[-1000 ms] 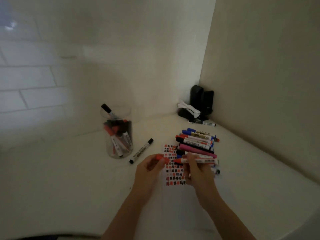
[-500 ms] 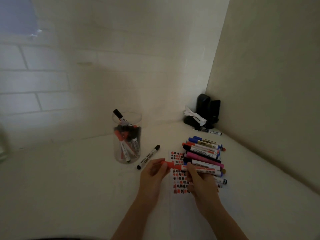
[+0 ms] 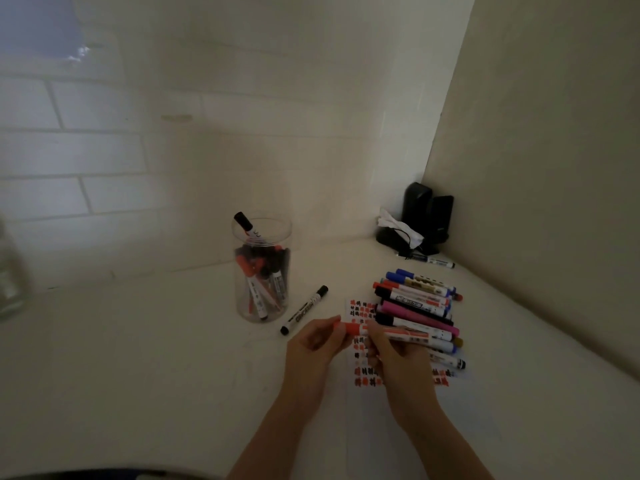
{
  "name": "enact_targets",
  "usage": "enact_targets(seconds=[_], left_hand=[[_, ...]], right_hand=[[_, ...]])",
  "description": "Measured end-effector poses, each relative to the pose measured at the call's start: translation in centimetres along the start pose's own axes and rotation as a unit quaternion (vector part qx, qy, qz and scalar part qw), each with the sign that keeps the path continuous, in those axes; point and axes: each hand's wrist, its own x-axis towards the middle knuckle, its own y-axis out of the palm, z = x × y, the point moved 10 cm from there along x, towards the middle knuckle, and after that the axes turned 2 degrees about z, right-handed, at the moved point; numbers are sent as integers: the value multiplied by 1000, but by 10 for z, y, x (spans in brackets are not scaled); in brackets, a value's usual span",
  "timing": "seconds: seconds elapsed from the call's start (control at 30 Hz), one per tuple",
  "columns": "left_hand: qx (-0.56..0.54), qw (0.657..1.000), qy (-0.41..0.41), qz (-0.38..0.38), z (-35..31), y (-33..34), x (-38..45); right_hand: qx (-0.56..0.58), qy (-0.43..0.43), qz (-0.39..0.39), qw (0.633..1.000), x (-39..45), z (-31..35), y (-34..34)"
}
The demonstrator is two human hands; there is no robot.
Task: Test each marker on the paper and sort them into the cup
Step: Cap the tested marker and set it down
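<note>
Red-capped marker (image 3: pixel 398 333) held level over the scribbled paper (image 3: pixel 362 362), left hand (image 3: pixel 317 344) pinching the cap end, right hand (image 3: pixel 398 358) curled around the barrel, pile of untested markers (image 3: pixel 415 306) just behind, clear cup (image 3: pixel 262 268) of sorted markers further left, loose black marker (image 3: pixel 304 310) lying between.

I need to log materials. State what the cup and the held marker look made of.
Cup: clear, glossy plastic or glass, I cannot tell which; the markers inside show through its wall. Red marker: likely smooth plastic, white printed barrel with a red cap.
</note>
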Motion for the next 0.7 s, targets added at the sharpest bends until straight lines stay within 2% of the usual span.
enact_targets(seconds=[0.13, 0.2, 0.3, 0.37, 0.47, 0.57, 0.7], left_hand=[[-2, 1000, -3, 0, 0, 1, 2], [-33, 999, -14, -14, 0, -1, 2], [-112, 992, -42, -35, 2, -6, 1], [-137, 988, -38, -60, -3, -13, -1], [-74, 993, 22, -86, -29, -22, -6], [8, 993, 83, -80, -59, -23, -14], [82, 985, 121, -97, -92, -37, -20]], right_hand=[[11, 26, 27, 999, 2, 1, 8], [16, 65, 54, 996, 1, 0, 12], [26, 115, 37, 992, -1, -4, 2], [-56, 85, 47, 994, -1, 0, -2], [-217, -7, 105, 971, -9, 12, 15], [-271, -69, 140, 950, -17, 18, 41], [-288, -133, 158, 935, -21, 24, 80]])
